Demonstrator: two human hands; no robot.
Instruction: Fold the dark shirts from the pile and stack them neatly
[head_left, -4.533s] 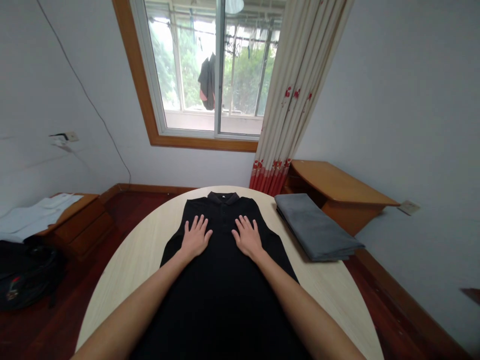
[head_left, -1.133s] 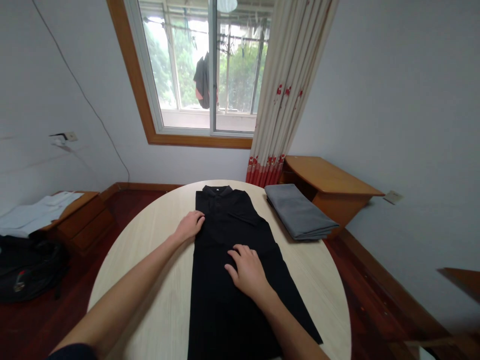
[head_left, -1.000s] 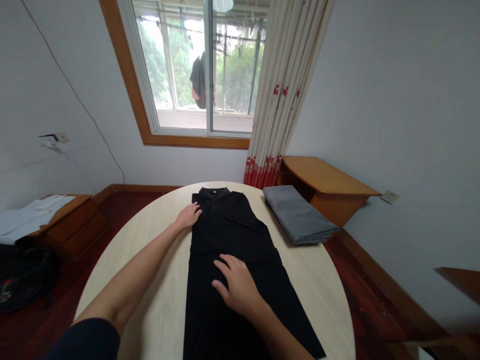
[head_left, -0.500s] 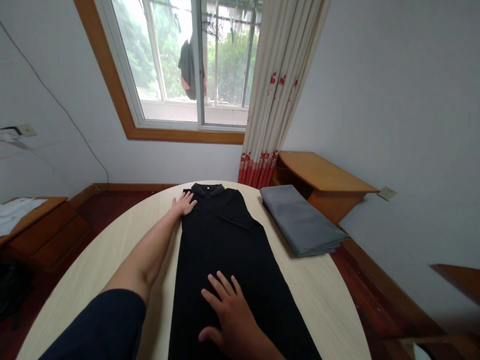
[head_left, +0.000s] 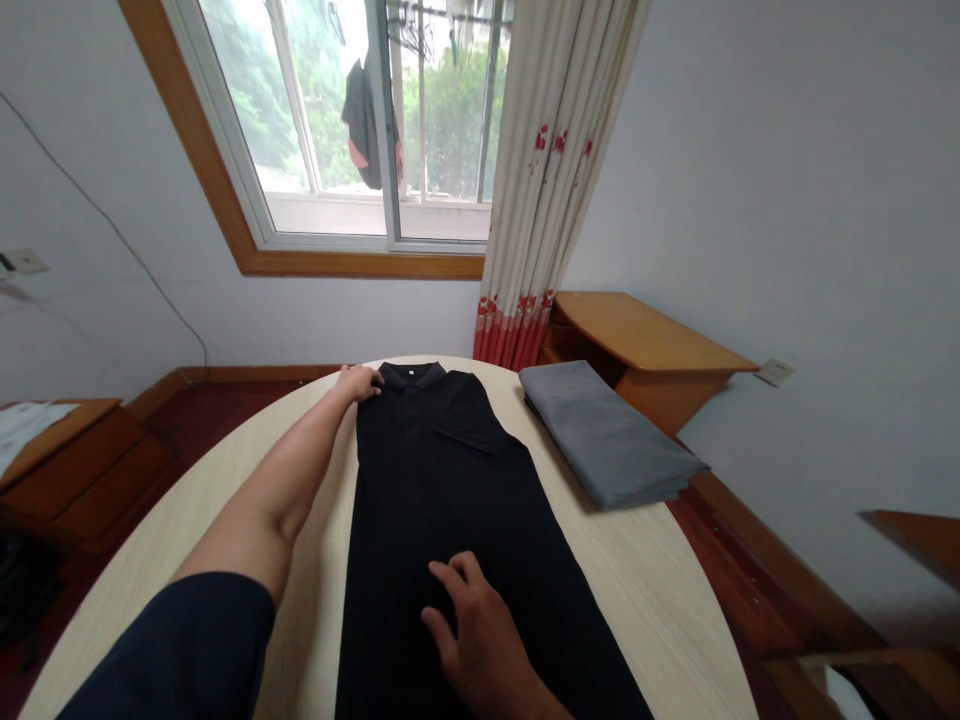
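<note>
A black polo shirt (head_left: 442,470) lies lengthwise on a round pale wooden table (head_left: 660,600), collar at the far end, its left side folded inward to a straight edge. My left hand (head_left: 358,382) reaches to the far left shoulder beside the collar, fingers curled onto the cloth there. My right hand (head_left: 480,640) rests on the lower middle of the shirt, palm down, fingers apart and slightly bent.
A folded grey cloth (head_left: 607,435) lies on the table's right side. Behind it stands a wooden desk (head_left: 645,335) by a cream and red curtain (head_left: 547,180). A low wooden cabinet (head_left: 67,470) stands on the left, under the window wall.
Since the earliest frame the shirt's left side was folded in. My left hand slid up to the collar corner and curled. My right hand moved down the shirt toward me.
</note>
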